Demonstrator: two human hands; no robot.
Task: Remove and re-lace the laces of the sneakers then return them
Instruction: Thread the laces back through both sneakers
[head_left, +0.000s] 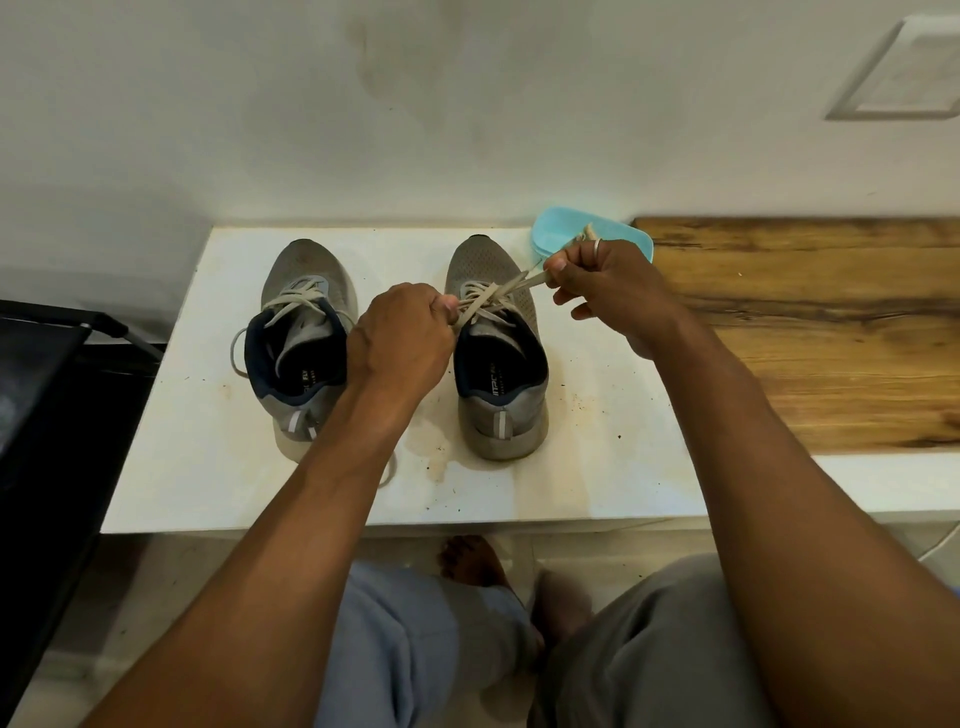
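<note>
Left hand (400, 338): fingers curled tight, pinching the lace (493, 297) at the near left side of the right sneaker's lacing.
Right hand (613, 291): thumb and forefinger pressed together on the other stretch of that lace, lifted above and right of the toe; the remaining fingers are loosely curled.
Lace: taut between the two hands, slanting from near left to far right across the eyelets.
Right sneaker (498, 353): upright on the white counter (597, 441), toe toward the far edge and wall, heel toward the person; long axis runs near to far; it sits between and below the hands.
Left sneaker (301, 338): parallel beside it, nearer the counter's left edge, loosely laced, untouched.
Blue lid (592, 228): at the far edge, behind the right hand.
Wooden board (810, 332): covers the counter's right part.
</note>
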